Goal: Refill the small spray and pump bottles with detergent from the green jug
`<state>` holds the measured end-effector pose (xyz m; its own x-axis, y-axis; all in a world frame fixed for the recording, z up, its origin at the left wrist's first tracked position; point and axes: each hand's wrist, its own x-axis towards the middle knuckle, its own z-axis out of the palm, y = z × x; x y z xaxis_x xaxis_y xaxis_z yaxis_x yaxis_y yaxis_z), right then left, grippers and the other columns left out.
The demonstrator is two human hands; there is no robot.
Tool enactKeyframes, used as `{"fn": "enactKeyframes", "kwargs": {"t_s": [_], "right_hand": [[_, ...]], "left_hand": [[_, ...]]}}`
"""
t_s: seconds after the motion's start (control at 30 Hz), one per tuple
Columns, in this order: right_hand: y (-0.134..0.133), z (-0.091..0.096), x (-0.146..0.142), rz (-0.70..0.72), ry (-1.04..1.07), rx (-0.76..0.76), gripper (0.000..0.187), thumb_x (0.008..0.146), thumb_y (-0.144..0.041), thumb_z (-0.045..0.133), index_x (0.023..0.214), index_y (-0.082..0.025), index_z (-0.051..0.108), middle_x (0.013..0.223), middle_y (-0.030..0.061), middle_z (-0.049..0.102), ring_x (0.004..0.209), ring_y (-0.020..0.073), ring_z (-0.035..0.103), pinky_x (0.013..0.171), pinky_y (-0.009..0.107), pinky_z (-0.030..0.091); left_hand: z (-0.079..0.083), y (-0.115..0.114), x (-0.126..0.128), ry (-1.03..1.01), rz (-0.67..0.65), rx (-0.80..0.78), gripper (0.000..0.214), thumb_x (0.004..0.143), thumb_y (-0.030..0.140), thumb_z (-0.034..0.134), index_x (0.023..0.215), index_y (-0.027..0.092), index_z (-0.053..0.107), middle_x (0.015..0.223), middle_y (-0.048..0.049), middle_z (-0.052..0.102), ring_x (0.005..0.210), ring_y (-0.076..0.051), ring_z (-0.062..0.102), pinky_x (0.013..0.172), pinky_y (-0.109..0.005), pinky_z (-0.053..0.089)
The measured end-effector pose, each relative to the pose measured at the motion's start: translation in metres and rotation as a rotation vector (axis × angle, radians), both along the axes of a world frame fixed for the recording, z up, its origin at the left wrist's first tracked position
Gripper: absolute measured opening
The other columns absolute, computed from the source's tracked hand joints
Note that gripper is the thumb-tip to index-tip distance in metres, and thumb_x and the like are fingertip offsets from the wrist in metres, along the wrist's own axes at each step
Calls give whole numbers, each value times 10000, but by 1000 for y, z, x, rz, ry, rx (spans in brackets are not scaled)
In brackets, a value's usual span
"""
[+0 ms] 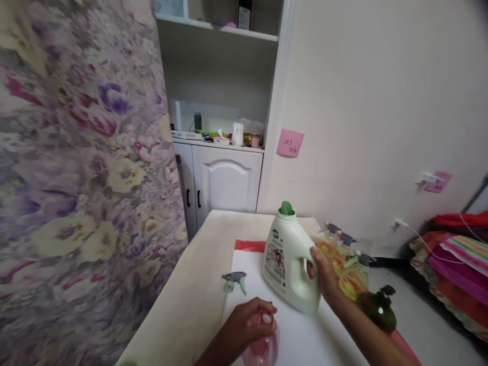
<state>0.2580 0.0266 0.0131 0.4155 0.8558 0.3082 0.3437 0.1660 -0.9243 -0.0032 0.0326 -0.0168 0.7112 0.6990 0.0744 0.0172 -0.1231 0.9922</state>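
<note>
My right hand is wrapped round the handle of a large pale green detergent jug. The jug is uncapped, with a green spout in its mouth, and it leans slightly to the left. At the front, my left hand grips the neck of a pink see-through bottle, whose top is open and whose lower part runs out of view. A grey and green spray trigger head lies on the white sheet, left of the jug.
Several spray bottles with yellow liquid and a dark green pump bottle stand along the table's right side. The cream table meets the wall at the back. A floral curtain hangs on the left; a white cabinet stands behind.
</note>
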Motion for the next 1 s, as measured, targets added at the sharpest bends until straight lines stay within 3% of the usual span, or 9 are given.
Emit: {"fn": "enactKeyframes", "kwargs": {"t_s": [0.17,0.3,0.43,0.57,0.7,0.77,0.83,0.9,1.0], "right_hand": [[38,-22,-13,37,90,26,583,892,-583,334,438,-220,377,427,-45,395,461,120,408,553,279,345],[48,-42,-18,37,123,52,553,872,-595,362,465,-223,398,436,-42,413,474,130,410,552,284,339],[48,-52,-17,47,130,44,544,864,-605,357,477,-225,406,449,-37,426,481,138,415,541,287,331],[41,-46,-14,63,101,18,526,868,-592,372,509,-215,450,509,-22,485,539,152,452,565,287,359],[11,-49,-5,15,84,6,340,805,-545,552,879,-216,596,920,36,665,861,217,579,780,324,458],[-15,-66,-2,-48,101,-21,426,801,-534,566,1105,-237,536,1182,82,625,1078,261,564,914,385,452],[-41,-93,-7,-58,118,-94,474,783,-528,595,1161,-253,512,1264,104,599,1169,285,549,993,435,432],[-61,-123,-20,15,155,-83,531,705,-553,662,1128,-252,553,1212,120,642,1155,314,580,997,461,453],[-73,-155,-53,239,231,-51,782,530,-627,749,1196,-261,564,1302,109,611,1264,350,511,1048,465,435]], "left_hand": [[-7,7,-5,18,-49,3,341,712,238,725,1050,256,684,1191,-43,694,1266,-275,509,1075,-388,341],[-19,14,-6,15,-53,51,345,723,282,716,1066,276,677,1224,-42,667,1231,-284,528,1069,-404,342],[-22,19,-5,28,-91,73,336,721,307,722,1054,272,683,1183,-44,690,1202,-296,552,1049,-416,366],[-14,15,-8,76,-92,55,362,748,355,707,1097,264,670,1237,-48,664,1246,-303,514,1073,-422,337],[-9,10,-12,139,-42,71,392,767,333,691,1152,284,636,1257,-32,644,1216,-276,527,1074,-388,339],[-10,10,-12,149,-12,81,401,749,315,708,1143,283,643,1239,-30,652,1207,-269,533,1068,-369,347],[-13,12,-12,161,0,83,433,720,308,734,1143,278,648,1222,-31,663,1188,-269,549,1049,-358,369],[-15,13,-11,177,-6,84,464,695,296,752,1148,277,651,1209,-29,672,1169,-271,565,1031,-355,389],[-14,14,-12,193,-13,60,495,676,279,758,1159,277,648,1226,-31,671,1169,-273,572,1028,-359,401]]}}
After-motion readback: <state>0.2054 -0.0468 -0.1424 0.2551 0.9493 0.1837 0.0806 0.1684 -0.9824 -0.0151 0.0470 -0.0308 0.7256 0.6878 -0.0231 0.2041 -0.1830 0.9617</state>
